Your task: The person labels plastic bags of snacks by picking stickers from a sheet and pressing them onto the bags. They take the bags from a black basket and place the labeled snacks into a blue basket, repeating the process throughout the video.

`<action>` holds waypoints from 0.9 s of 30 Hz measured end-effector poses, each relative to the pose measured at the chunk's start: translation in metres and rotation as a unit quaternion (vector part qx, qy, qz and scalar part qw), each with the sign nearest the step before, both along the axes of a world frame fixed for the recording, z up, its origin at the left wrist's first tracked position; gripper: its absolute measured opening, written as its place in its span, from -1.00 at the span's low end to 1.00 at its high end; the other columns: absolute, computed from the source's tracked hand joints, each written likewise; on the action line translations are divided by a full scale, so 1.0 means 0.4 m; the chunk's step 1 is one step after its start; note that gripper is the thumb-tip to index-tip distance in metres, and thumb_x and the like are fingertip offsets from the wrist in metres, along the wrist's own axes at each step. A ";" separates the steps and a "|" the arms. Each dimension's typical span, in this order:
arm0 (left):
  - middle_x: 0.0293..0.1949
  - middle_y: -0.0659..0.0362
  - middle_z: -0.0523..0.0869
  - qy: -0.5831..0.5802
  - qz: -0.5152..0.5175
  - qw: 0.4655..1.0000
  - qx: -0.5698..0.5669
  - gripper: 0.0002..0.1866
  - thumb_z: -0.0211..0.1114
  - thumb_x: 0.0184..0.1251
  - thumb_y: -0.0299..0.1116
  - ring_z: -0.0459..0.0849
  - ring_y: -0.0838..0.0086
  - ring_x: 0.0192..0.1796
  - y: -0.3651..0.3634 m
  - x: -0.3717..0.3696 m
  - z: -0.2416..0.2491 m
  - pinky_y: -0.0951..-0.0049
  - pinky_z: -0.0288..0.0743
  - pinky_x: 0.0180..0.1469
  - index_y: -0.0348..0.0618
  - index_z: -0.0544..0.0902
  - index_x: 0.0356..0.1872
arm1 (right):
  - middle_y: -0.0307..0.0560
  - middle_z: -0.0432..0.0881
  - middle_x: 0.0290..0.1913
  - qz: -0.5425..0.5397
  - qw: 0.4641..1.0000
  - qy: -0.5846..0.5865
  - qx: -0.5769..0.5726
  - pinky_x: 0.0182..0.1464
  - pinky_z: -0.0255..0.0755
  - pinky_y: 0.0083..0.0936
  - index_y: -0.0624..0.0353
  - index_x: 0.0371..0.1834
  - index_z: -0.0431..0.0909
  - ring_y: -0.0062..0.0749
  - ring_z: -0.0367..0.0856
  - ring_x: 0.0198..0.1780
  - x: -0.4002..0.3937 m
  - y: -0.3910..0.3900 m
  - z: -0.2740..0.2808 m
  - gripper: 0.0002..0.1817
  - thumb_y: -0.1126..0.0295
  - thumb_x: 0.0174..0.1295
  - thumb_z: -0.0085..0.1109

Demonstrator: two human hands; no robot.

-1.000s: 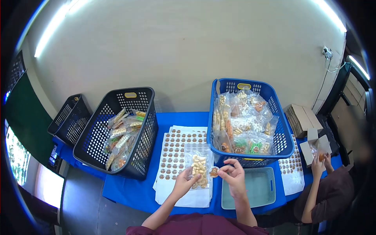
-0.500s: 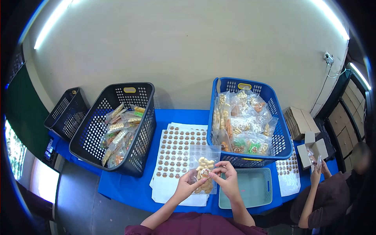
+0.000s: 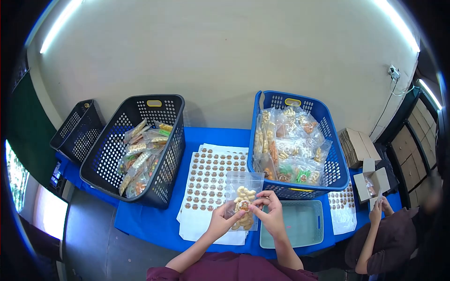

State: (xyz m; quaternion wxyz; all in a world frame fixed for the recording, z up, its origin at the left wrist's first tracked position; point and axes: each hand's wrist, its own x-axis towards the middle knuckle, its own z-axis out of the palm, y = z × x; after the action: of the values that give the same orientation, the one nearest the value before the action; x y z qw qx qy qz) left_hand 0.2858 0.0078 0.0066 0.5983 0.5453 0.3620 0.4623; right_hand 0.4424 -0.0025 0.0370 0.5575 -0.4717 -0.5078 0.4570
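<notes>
A clear snack bag [image 3: 243,193] with pale puffed pieces is held upright over the table between both hands. My left hand [image 3: 219,220] grips its lower left edge, thumb pressing a round brown sticker [image 3: 243,205] on its front. My right hand [image 3: 269,210] pinches the bag's right side, fingertips next to the sticker. Under the bag lie white sheets of round brown stickers [image 3: 208,178] on the blue tablecloth [image 3: 154,220].
A black basket [image 3: 140,145] with snack bags stands left, an empty black basket [image 3: 75,129] beyond it. A blue basket [image 3: 295,140] full of bags stands right, a pale green tray [image 3: 300,225] before it. At right, another person's hands [image 3: 377,208] handle a small box [image 3: 372,180] near flat cartons [image 3: 358,145].
The sticker moved from my right fingertips onto the bag's front. The bag was lifted from lying on the sheets and is now held upright in both hands.
</notes>
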 end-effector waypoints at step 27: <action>-0.13 0.12 0.55 -0.065 -0.069 0.995 -0.034 -0.63 0.12 0.23 -0.41 0.53 0.59 -0.13 -0.026 -0.008 -0.001 0.59 0.42 -0.09 -0.37 0.37 0.02 | -0.26 0.44 -0.36 -0.012 0.991 0.135 -0.010 -0.19 0.31 -0.71 0.33 -0.30 0.47 -0.67 0.43 -0.26 -0.026 -0.048 -0.052 -0.82 0.50 0.04 0.18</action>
State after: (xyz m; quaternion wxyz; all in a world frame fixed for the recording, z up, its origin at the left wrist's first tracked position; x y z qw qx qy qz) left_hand 0.2826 -0.0026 0.0063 0.6691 0.5168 0.2997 0.4420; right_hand 0.4319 -0.0218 0.0162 0.6218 -0.4173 -0.4177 0.5146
